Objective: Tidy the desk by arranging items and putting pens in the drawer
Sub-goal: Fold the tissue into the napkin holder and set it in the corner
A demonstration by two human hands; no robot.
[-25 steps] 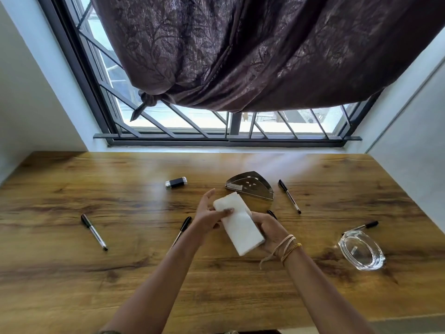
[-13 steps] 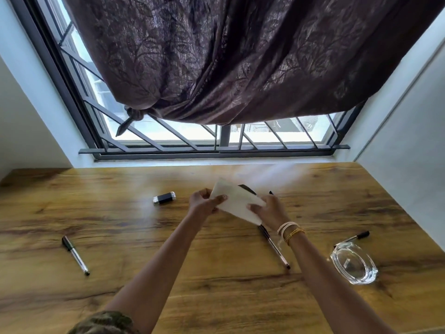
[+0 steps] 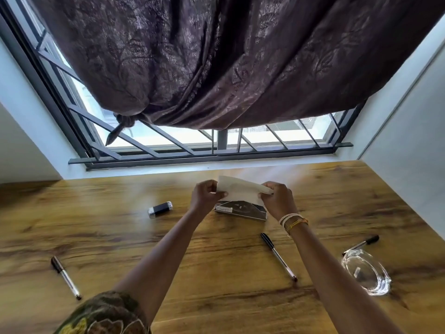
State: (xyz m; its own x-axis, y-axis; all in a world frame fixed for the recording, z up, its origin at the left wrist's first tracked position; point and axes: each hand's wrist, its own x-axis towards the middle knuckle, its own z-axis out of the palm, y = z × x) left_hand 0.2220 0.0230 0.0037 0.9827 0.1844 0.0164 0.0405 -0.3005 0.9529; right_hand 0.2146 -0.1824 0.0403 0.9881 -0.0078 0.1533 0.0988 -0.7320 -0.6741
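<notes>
Near the far edge of the desk (image 3: 101,239), holding napkins (image 3: 240,191) pinched by left hand (image 3: 204,195) and right hand (image 3: 277,198), over the metal holder (image 3: 240,210), likely to slide them in.

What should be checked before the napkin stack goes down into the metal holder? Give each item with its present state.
1. Both hands grip the napkin stack: left hand and right hand hold its two ends. Ok.
2. Stack sits above the metal holder: ok.
3. Holder upright on the desk: ok.
4. Stack edge already inside the holder's slot: cannot tell, the napkins hide it.
5. Pens put away: not ok; the left pen, middle pen and right pen lie on the desk.
6. Glass dish apart from the hands: ok.
</notes>
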